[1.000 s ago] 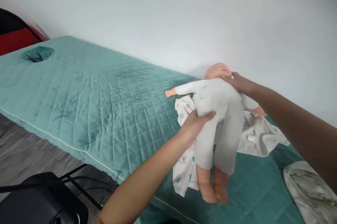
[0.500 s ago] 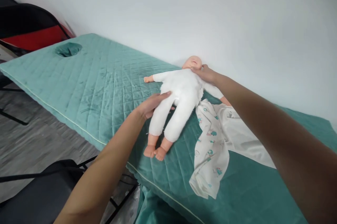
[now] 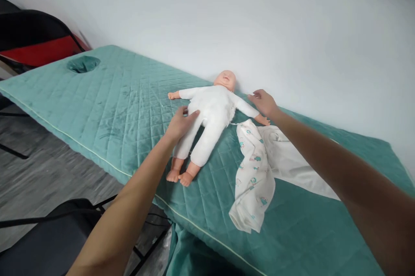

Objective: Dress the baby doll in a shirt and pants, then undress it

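A baby doll (image 3: 212, 105) with a white cloth body lies on its back on the green quilted bed cover (image 3: 136, 94), its head toward the wall and its feet toward the front edge. My left hand (image 3: 182, 123) rests at the doll's hip and upper leg, thumb and fingers apart. Above the doll's outstretched arm, on the right, my right hand (image 3: 263, 101) is off the doll with its fingers parted and nothing in them. A white garment with small green prints (image 3: 254, 181) lies beside the doll, next to a plain white cloth (image 3: 292, 161).
The white wall (image 3: 207, 20) runs along the bed's far side. A face hole (image 3: 83, 64) is at the bed's left end. Black chairs stand at the far left (image 3: 35, 25) and the lower left (image 3: 55, 241).
My right hand has let go of the doll's head and moved away to the right. The doll has shifted slightly left and its head shows more fully. The view has tilted a little.
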